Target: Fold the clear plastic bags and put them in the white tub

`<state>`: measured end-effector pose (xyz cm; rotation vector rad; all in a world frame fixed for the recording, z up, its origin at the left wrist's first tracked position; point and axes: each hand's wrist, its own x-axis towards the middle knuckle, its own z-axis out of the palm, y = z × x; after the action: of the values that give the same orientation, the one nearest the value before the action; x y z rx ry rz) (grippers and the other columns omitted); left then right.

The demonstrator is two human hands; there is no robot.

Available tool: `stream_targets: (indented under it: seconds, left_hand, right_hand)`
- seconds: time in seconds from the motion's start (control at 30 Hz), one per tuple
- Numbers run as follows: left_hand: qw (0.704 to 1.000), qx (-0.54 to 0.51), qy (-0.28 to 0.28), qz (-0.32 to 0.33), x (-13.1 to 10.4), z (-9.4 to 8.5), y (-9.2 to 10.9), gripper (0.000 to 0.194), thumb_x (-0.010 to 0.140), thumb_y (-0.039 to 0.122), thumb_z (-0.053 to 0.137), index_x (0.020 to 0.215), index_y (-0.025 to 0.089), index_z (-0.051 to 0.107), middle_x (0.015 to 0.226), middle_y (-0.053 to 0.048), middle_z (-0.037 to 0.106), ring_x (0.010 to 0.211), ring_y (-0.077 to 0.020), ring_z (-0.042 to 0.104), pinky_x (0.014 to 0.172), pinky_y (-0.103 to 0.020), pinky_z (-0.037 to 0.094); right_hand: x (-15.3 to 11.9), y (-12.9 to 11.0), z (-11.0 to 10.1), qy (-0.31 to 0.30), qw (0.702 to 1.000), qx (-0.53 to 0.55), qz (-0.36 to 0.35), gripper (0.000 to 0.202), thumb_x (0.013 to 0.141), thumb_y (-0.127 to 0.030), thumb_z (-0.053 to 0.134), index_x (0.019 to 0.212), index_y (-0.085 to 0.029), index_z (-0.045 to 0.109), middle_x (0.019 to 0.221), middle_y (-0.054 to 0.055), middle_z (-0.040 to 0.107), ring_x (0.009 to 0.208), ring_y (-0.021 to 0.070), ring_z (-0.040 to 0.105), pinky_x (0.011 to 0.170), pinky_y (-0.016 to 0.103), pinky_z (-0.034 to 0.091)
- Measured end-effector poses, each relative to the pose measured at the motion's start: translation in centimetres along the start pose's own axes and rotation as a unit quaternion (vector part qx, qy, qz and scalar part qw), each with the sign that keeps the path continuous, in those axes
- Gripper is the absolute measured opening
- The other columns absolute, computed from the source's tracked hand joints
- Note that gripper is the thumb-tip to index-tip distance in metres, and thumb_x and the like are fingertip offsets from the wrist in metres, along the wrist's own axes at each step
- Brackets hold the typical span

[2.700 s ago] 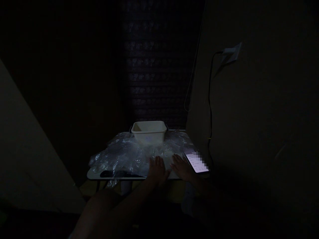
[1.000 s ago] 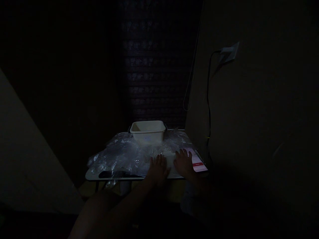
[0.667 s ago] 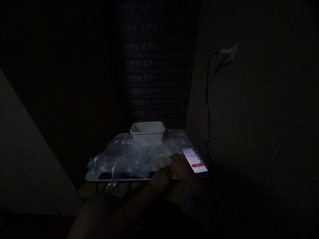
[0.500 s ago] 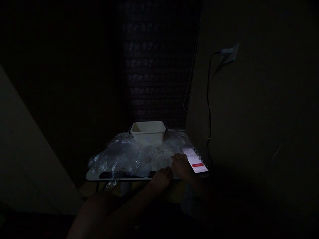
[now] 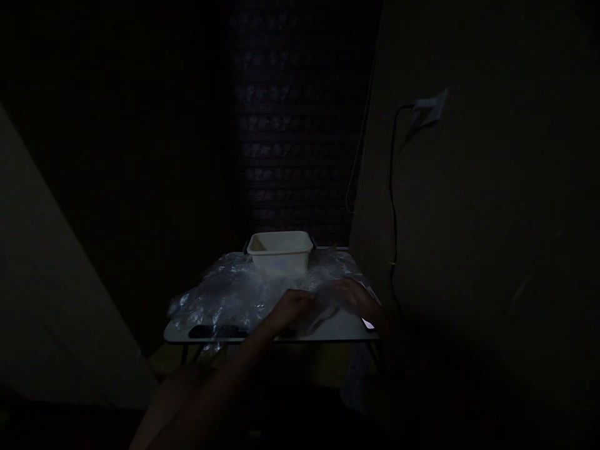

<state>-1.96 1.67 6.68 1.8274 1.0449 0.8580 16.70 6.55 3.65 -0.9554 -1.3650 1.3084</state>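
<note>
In dim light my left hand [image 5: 291,306] is closed on the near left side of a clear plastic bag [image 5: 323,307], blurred by motion. My right hand [image 5: 360,299] grips the same bag from the right, its fingers partly hidden by the film. The bag is raised a little over the front of a small white table [image 5: 340,328]. More crumpled clear plastic bags [image 5: 225,290] are heaped to the left. Beyond them a white plastic tub [image 5: 280,259] stands at the back of the table. My right hand and forearm mostly cover a lit phone [image 5: 368,324].
Dark slots [image 5: 213,331] run along the table's front edge. A black cable [image 5: 392,187] hangs from a wall socket [image 5: 429,111] on the right. Behind the table hangs a dark patterned blind [image 5: 281,137] with a thin pull cord [image 5: 360,156].
Both hands have risen from the table's front and moved apart, lifting a clear plastic bag between them. My right hand has shifted right, over the phone.
</note>
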Motion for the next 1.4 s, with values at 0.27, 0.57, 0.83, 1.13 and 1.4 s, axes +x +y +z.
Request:
stream_targets:
  seconds: [0.27, 0.57, 0.83, 1.13, 1.4]
  left_hand:
    - [0.932, -0.334, 0.109, -0.089, 0.4, -1.9, 0.8, 0.026, 0.06, 0.031, 0.051, 0.076, 0.011, 0.055, 0.059, -0.003, 0.058, 0.053, -0.0112, 0.052, 0.049, -0.021, 0.039]
    - [0.941, -0.289, 0.121, -0.124, 0.8, -2.5, -1.6, 0.021, 0.056, 0.021, 0.051, 0.073, 0.01, 0.057, 0.061, -0.004, 0.059, 0.053, -0.0113, 0.053, 0.047, -0.019, 0.037]
    - [0.939, -0.297, 0.098, -0.144, 0.7, -2.6, -2.0, 0.022, 0.054, 0.02, 0.052, 0.072, 0.009, 0.056, 0.057, -0.002, 0.056, 0.045, -0.0083, 0.048, 0.041, -0.018, 0.034]
    - [0.928, -0.316, 0.121, -0.159, 0.6, -2.9, -2.0, 0.018, 0.052, 0.012, 0.047, 0.07, 0.013, 0.052, 0.042, 0.006, 0.043, 0.035, -0.0047, 0.04, 0.034, -0.015, 0.027]
    - [0.931, -0.327, 0.098, -0.133, 0.7, -2.8, -1.9, 0.013, 0.051, 0.012, 0.045, 0.062, 0.012, 0.052, 0.05, 0.001, 0.051, 0.043, -0.0083, 0.047, 0.041, -0.019, 0.035]
  right_hand:
    - [-2.2, -1.7, 2.1, -0.203, 0.932, 0.261, 0.147, 0.036, 0.07, -0.041, 0.033, 0.082, -0.012, 0.052, 0.08, 0.008, 0.058, 0.077, 0.0171, 0.052, 0.069, 0.031, 0.037]
    - [-2.1, -0.8, 2.0, -0.105, 0.969, 0.176, 0.139, 0.014, 0.064, -0.018, 0.05, 0.076, -0.012, 0.053, 0.066, 0.004, 0.06, 0.059, 0.0124, 0.056, 0.053, 0.023, 0.04]
    - [-1.7, -0.3, 1.6, -0.078, 0.972, 0.178, 0.132, 0.009, 0.064, -0.016, 0.05, 0.072, -0.012, 0.053, 0.059, 0.003, 0.059, 0.056, 0.0107, 0.055, 0.053, 0.023, 0.04]
    - [-1.6, -0.6, 0.9, -0.082, 0.97, 0.186, 0.13, 0.017, 0.062, -0.008, 0.048, 0.078, -0.013, 0.053, 0.06, 0.002, 0.058, 0.056, 0.009, 0.054, 0.05, 0.02, 0.04]
    - [-1.4, -0.2, 0.8, -0.073, 0.971, 0.199, 0.113, 0.011, 0.057, -0.005, 0.048, 0.063, -0.014, 0.053, 0.056, -0.001, 0.056, 0.05, 0.0067, 0.051, 0.05, 0.019, 0.039]
